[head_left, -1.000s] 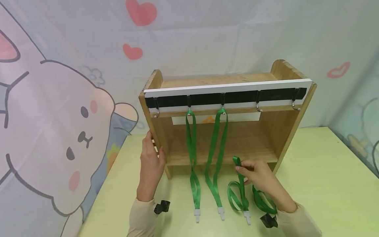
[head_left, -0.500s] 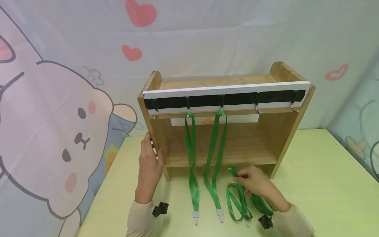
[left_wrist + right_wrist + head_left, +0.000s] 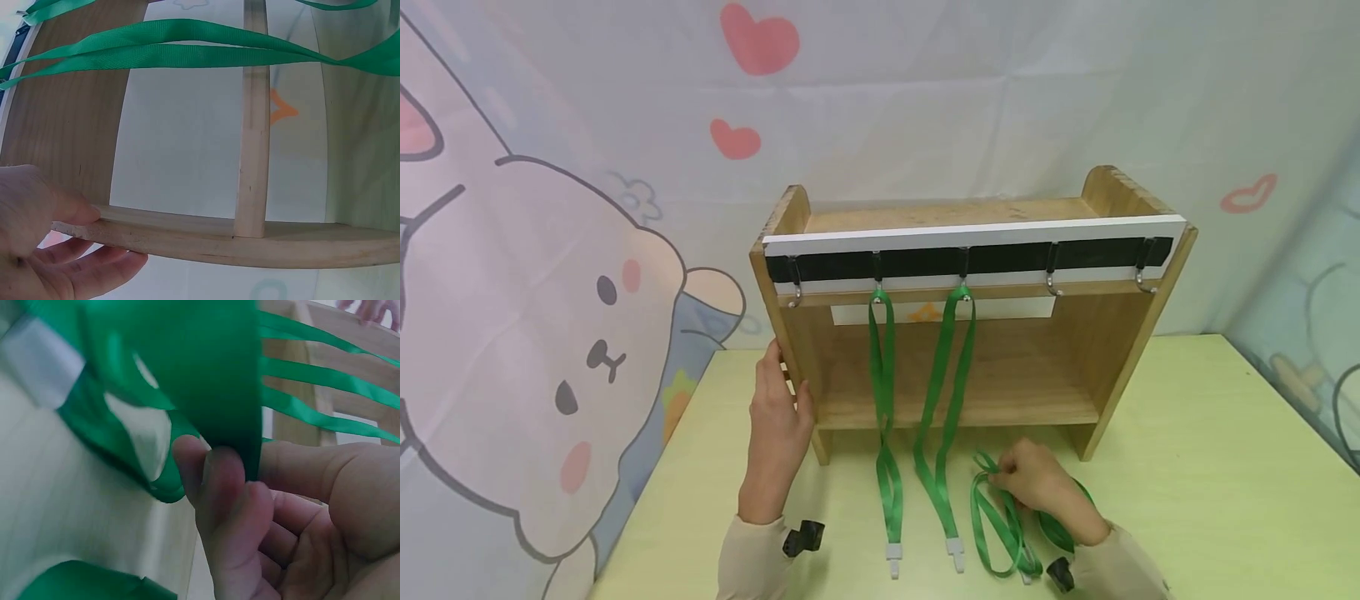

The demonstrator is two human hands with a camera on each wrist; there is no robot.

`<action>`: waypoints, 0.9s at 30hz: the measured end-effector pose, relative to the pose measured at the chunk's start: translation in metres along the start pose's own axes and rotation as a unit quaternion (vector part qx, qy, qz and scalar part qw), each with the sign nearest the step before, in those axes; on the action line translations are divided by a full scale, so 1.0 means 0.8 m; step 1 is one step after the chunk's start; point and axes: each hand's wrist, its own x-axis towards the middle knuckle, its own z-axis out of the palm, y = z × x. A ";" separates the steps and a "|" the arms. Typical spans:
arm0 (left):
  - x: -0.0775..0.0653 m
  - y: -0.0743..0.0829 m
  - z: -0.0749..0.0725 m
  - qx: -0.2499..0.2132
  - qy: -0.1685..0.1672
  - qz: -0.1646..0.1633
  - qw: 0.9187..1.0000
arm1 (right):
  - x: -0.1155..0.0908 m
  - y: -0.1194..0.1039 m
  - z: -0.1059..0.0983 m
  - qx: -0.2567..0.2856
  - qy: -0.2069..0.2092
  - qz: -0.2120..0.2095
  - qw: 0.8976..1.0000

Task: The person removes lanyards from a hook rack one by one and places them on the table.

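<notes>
A wooden shelf (image 3: 1030,375) stands on the table. My left hand (image 3: 775,427) grips its left side panel, thumb inside the edge and fingers outside, as the left wrist view shows. Two green lanyards hang from its hooks: a left one (image 3: 888,358) and a middle one (image 3: 937,367), their pale clips low over the table. My right hand (image 3: 1039,482) pinches a third green lanyard (image 3: 206,362) between thumb and fingers, low in front of the shelf. Its strap lies looped on the table. Another green lanyard (image 3: 1056,531) lies partly hidden behind the right wrist.
A white rail with a black strip (image 3: 1000,260) runs across the shelf's top front. Its bare hooks are one at far left (image 3: 795,292) and two at right, including a hook (image 3: 1052,283). Yellow-green table (image 3: 1210,467) extends rightward; a printed cloth (image 3: 925,108) hangs behind.
My right hand has lowered toward the table with the lanyard, whose raised end loop has come down and whose strap has gathered into looser loops. My left hand stays on the shelf's side.
</notes>
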 end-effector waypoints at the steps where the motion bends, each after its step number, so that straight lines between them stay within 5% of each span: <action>1: 0.000 0.000 0.000 0.000 -0.001 -0.001 1.000 | -0.001 0.000 0.001 -0.001 0.000 0.002 1.000; 14: 0.000 0.001 -0.001 0.004 0.001 0.005 1.000 | -0.002 -0.008 0.000 -0.027 0.022 0.058 0.998; 27: -0.001 0.000 -0.001 0.003 0.004 0.010 1.000 | -0.002 -0.014 -0.004 -0.125 0.045 0.069 0.989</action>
